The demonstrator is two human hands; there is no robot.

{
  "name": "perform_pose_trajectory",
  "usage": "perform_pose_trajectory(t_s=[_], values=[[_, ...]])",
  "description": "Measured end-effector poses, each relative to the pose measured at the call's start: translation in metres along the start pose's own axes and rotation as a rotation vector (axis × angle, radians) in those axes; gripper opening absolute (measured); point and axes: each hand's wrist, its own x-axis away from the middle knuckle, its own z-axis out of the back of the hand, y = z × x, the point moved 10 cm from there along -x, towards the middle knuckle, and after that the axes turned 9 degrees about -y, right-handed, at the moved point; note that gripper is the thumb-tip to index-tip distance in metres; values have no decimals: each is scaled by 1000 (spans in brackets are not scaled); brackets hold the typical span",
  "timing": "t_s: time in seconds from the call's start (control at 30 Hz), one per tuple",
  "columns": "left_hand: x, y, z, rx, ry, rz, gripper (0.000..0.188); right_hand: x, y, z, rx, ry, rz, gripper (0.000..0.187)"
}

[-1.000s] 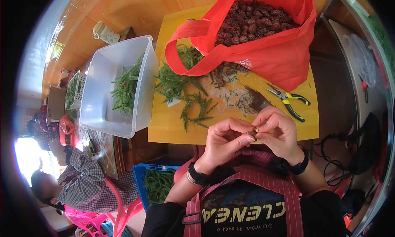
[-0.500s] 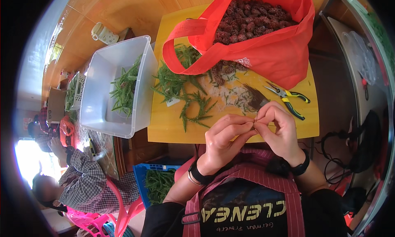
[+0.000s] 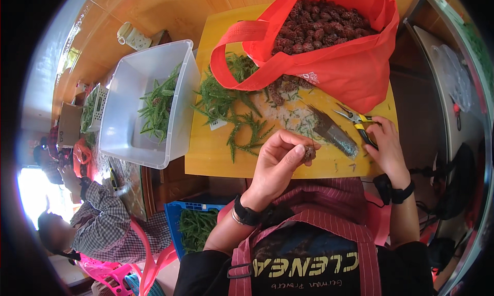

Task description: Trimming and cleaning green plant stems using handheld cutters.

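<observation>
My left hand (image 3: 279,162) is closed, pinching a small brown pine cone (image 3: 309,153) in its fingertips above the table's near edge. A thin dark wire shows at the cone. To the right, my right hand (image 3: 387,148) has its fingers and thumb around the yellow-and-black handles of a pair of pliers (image 3: 354,120), which lie on the yellow table with jaws pointing far left. Between the hands is a bundle of thin dark wires (image 3: 333,133), partly in a clear sleeve. Green artificial pine sprigs (image 3: 226,93) lie to the left of it.
A red bag (image 3: 355,69) full of pine cones (image 3: 321,28) stands at the table's far side. On the left, a clear plastic bin (image 3: 121,111) holds green sprigs. A blue crate (image 3: 175,229) of greenery sits below. Another person (image 3: 108,208) in checked sleeves works at far left.
My hands have parted. The right hand has moved right to the pliers; the left keeps the pine cone, now visible. The wire bundle is uncovered.
</observation>
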Motion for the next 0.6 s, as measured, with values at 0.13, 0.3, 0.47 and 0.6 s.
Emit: perform_pose_trajectory(t_s=[0.13,0.3,0.47,0.6], values=[[1,2,-1,57,-11,19,10,-3,6,0,8,36,47,32],[2,0,-3,171,-38,71,8,-7,2,-10,24,-2,103,22],[6,6,2,60,25,54,10,4,5,-2,-301,-3,75,16],[8,11,7,52,48,30,12,20,12,-3,-564,-184,-113,15]])
